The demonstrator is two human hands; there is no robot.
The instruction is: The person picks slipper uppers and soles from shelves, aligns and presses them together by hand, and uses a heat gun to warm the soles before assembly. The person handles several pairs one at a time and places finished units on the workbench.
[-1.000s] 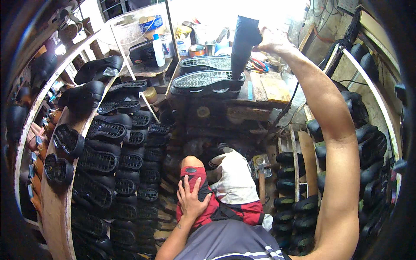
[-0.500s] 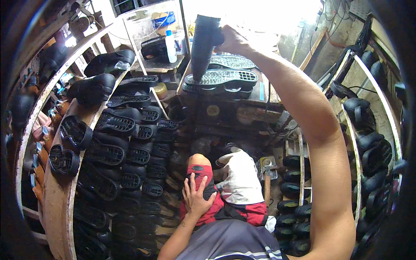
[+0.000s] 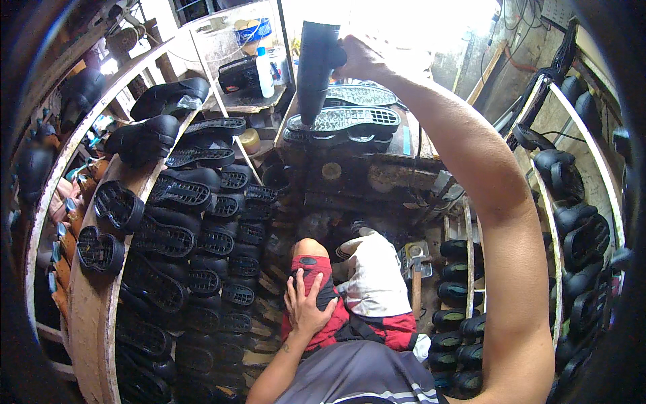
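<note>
My right hand (image 3: pixel 360 60) is raised over the workbench and gripped around a black heat gun (image 3: pixel 317 74), a long dark cylinder whose narrower end points down. That tip hangs close over the toe or heel end of a black shoe sole (image 3: pixel 360 121); whether it touches, I cannot tell. The sole lies with its gridded side up, shiny under the bright light, stacked on at least one more sole. Just behind it lies another gridded sole (image 3: pixel 363 95). My left hand (image 3: pixel 307 306) rests on my red-and-black shorts at the thigh, fingers spread, holding nothing.
Racks of black shoes and soles (image 3: pixel 178 192) line the left side; another rack of black shoes (image 3: pixel 568 178) curves along the right. A clear bottle with a blue cap (image 3: pixel 264 73) stands behind the bench's left end. A hammer (image 3: pixel 416 286) is by my right knee.
The heat gun has shifted very slightly up and to the left, staying over the same end of the sole. My left hand keeps its place on the thigh.
</note>
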